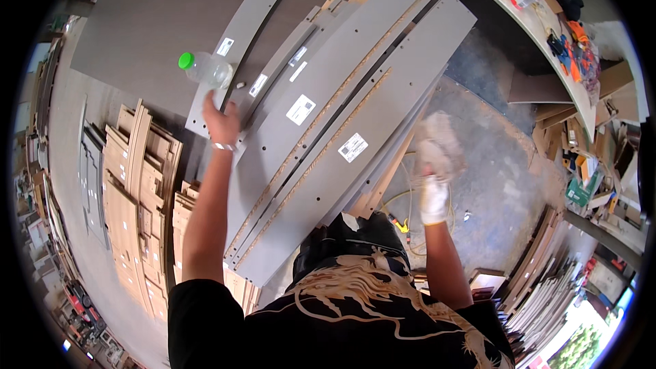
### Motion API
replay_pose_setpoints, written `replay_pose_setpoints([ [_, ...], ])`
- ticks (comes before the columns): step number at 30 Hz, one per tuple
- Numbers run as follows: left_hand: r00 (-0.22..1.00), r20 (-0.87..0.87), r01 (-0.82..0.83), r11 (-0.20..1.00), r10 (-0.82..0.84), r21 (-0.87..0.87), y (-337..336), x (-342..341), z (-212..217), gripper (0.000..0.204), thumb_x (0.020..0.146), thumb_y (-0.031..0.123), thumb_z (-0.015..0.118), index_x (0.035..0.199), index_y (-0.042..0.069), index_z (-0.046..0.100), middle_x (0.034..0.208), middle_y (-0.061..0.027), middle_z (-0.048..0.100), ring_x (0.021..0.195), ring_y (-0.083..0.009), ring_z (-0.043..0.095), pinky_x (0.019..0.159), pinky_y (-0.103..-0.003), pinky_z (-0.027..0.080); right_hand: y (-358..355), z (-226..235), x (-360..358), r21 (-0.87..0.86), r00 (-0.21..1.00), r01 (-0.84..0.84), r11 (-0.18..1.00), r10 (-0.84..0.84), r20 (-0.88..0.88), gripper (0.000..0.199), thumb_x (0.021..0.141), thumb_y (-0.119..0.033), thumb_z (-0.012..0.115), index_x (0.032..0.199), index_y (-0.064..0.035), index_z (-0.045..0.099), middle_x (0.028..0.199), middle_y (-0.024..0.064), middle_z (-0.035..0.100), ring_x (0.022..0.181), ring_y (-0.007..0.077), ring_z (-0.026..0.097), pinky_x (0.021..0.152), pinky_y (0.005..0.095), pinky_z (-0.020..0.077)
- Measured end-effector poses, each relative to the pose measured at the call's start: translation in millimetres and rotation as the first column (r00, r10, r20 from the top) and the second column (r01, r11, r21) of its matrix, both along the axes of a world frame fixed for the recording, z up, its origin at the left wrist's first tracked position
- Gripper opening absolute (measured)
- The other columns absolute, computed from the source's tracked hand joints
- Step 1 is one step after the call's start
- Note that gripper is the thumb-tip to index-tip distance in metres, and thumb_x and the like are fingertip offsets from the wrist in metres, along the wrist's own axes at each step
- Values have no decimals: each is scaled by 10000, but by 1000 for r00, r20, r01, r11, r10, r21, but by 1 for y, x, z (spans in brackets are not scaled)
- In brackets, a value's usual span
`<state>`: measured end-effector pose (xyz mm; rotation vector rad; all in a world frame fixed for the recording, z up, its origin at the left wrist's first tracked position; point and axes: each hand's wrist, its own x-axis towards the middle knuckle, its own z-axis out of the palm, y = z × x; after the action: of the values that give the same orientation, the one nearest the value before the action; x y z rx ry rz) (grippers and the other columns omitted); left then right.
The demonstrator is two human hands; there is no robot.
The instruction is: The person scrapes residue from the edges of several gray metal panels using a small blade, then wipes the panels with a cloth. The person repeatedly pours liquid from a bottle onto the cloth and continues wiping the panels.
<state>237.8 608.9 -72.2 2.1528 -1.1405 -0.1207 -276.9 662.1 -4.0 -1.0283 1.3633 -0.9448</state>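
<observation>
My bare left hand (220, 124) is over the narrow grey panel (249, 20) at the left, fingers apart and nothing visible in them. Just beyond its fingertips is a clear plastic bottle (210, 72) with a green cap; whether they touch cannot be told. My right hand (432, 199) wears a white glove and is closed on a pale rag (439, 143), which is blurred. The rag is right of the stacked grey boards (369, 89), which have drilled holes, white labels and a raw particleboard groove along their length.
Stacks of wood-coloured boards (130, 212) stand at the left. A curved white-edged bench (519, 17) at the upper right holds a bottle and orange-handled tools (579, 34). A yellow hose with an air gun (402, 225) lies on the floor. More panels (547, 294) lean at the lower right.
</observation>
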Motion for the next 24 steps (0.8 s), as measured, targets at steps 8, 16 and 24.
replay_pose_setpoints([
  [8,832,215,387,813,-511,436,98,-151,80,618,1005,369,579,1575,163,460,1694,-222,267,1567,-492,167,1250,-651,94,103,-23,119,-376,440,-892,251,671,-597,906,689,-282,801,1547,-205,521,1614,104,460,1570,288,288,1306,565,108],
  [16,768,361,324,806,-530,495,105,-154,65,749,991,501,580,1621,167,351,1694,-253,218,1558,-512,151,1229,-698,88,-25,-20,80,-459,764,-641,615,453,-459,600,973,-247,651,1512,-36,494,1512,122,558,1482,258,423,1262,420,282],
  [24,759,325,333,765,-565,552,104,-151,70,938,942,670,588,1647,140,269,1704,-286,141,1573,-521,67,1217,-717,52,-15,-30,68,-484,643,-749,452,319,-697,591,870,-368,714,1418,-163,633,1490,62,604,1486,290,433,1265,630,171],
])
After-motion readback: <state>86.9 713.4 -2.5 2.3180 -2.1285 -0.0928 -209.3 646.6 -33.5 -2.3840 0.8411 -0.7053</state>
